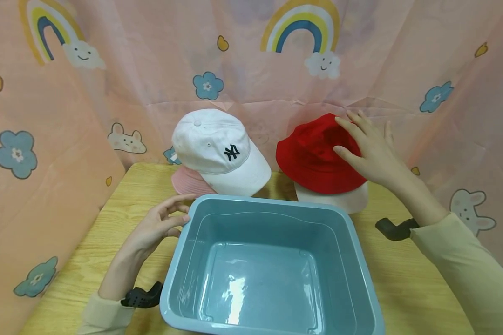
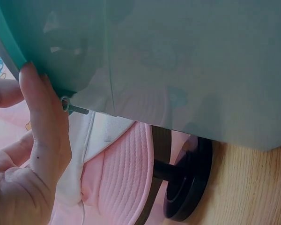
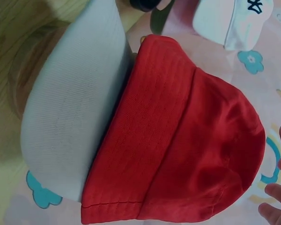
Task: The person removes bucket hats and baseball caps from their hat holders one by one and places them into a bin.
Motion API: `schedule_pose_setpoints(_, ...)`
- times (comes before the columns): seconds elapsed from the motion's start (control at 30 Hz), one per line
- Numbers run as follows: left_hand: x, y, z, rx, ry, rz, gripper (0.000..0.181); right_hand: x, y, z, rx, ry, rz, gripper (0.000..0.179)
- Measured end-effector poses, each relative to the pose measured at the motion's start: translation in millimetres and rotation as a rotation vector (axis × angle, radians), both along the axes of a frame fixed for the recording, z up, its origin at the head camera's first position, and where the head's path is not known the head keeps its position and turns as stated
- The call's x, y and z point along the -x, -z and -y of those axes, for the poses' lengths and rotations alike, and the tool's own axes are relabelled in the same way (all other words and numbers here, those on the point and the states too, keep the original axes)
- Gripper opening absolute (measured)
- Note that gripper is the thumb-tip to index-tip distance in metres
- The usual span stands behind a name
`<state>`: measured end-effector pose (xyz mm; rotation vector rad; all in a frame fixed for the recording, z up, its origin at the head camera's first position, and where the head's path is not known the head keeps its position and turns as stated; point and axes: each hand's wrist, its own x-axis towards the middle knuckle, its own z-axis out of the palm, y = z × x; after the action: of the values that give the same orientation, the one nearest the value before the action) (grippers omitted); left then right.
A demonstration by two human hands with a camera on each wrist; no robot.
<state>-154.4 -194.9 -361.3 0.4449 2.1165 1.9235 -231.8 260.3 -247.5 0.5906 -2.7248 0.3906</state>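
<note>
Behind the right side of the blue basin (image 1: 272, 201), we see the red bucket hat (image 1: 308, 153) resting over a pale-brimmed cap (image 1: 341, 197). Near its crown, just apart, our right hand (image 1: 373, 151) spreads wide, holding nothing. Our left hand (image 1: 159, 223), fingers loosely bent, touches the basin's left side. Farther left, a white cap (image 1: 209, 139) overlaps a pink brim (image 1: 188, 182).

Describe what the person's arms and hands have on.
The left sleeve and right sleeve are plain, pale beige. Near their ends jut dark, curved pieces: a left fitting and a right fitting. The left hand and right hand wear no gloves.
</note>
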Motion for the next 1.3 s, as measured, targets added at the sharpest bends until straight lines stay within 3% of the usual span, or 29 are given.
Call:
schedule_pose_setpoints(0.33, 1.7, 3.5, -1.5, -0.12, 0.049, 0.022, 0.045, 7.5, -0.2, 1, 0.003, 0.004, 0.0, 0.062)
schedule_pose_setpoints(0.67, 0.0, 0.4, -1.8, -0.128, 0.028, 0.041, 0.044, 11.5, -1.5, 1, 0.018, -0.002, 0.004, 0.063)
schedule_pose_setpoints(1.07, 4.0, 4.9, -0.9, -0.162, 0.028, 0.019, 0.043, 13.9, -4.6, 4, 0.005, -0.008, 0.016, 0.061)
schedule_pose_setpoints(1.3, 6.0, 4.5, -1.8, -0.158, -0.008, 0.026, 0.041, 15.3, -5.9, 5, -0.01, 0.001, 0.013, 0.061)
